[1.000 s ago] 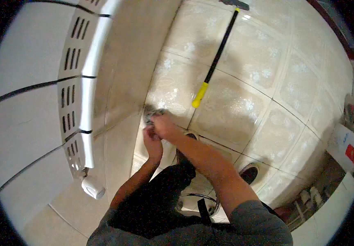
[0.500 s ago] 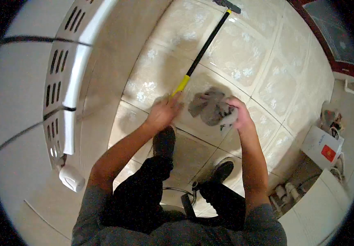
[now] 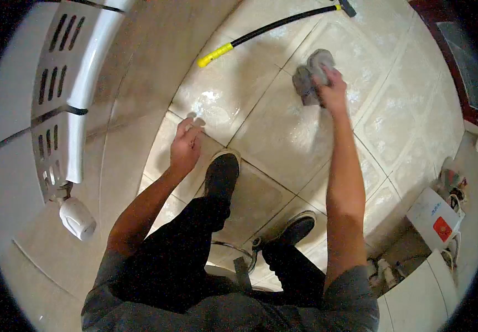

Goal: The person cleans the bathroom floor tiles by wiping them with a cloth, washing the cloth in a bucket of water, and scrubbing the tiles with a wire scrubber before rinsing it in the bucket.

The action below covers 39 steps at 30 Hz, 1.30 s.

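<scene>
My right hand (image 3: pixel 334 91) is closed on a bunched grey rag (image 3: pixel 312 77), which is low over or against the beige floor tiles; I cannot tell whether it touches them. My left hand (image 3: pixel 186 148) hangs above the tiles at the left with fingers loosely bent and apart, blurred at the tips, and no object shows in it. Beyond both hands lies a long-handled tool (image 3: pixel 283 25) with a black shaft and yellow grip end, its dark head at the top of the view. A wet-looking shine (image 3: pixel 208 99) marks the tile near my left hand.
A white radiator (image 3: pixel 78 110) with a valve knob (image 3: pixel 77 219) runs along the left wall. At the right stand a white box with a red label (image 3: pixel 433 214) and some pipes (image 3: pixel 382 274). My shoes (image 3: pixel 222 176) are on the tiles. A dark red frame (image 3: pixel 454 72) edges the upper right.
My left hand has come away from the tool's yellow grip and moved left. The tool now lies farther off at a flatter angle. My right hand has carried the rag forward.
</scene>
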Motion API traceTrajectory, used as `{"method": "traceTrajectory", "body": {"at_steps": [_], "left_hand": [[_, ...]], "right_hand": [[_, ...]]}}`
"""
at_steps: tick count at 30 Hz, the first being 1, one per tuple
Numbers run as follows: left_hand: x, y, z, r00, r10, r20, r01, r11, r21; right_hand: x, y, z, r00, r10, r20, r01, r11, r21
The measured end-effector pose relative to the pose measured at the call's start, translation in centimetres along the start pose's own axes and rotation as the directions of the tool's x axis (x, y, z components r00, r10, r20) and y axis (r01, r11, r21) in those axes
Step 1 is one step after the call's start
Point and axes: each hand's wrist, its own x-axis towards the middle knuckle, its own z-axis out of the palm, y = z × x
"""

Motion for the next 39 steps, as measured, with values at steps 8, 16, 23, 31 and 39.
{"method": "traceTrajectory", "body": {"at_steps": [8,16,23,31,39], "left_hand": [[-3.3,0.4,-0.6,0.996,-0.079,0.039,0.079,0.997,0.01],[-6.8,-1.0,-0.9,0.991,-0.064,0.118,0.059,0.997,0.042],[-7.7,-1.5,-1.4,0.999,-0.031,0.031,0.033,0.998,-0.059],[-11.4,-2.5,-0.5,0.991,0.102,-0.083,-0.11,0.99,-0.094],[-12.6,-4.4,-2.0,0.996,-0.064,-0.066,0.055,0.991,-0.121]], "right_hand": [[-15.4,-13.1,10.8,0.92,-0.38,0.101,0.372,0.924,0.092],[-9.2,0.9,-6.9,0.972,0.097,-0.215,0.003,0.907,0.421],[-17.1,-4.4,11.6,0.949,-0.205,-0.238,0.197,0.979,-0.057],[-22.9,-5.3,-2.8,0.899,0.386,0.207,-0.421,0.633,0.649],[-22.5,6.2,-0.6,0.852,0.144,-0.503,-0.326,0.898,-0.295]]}}
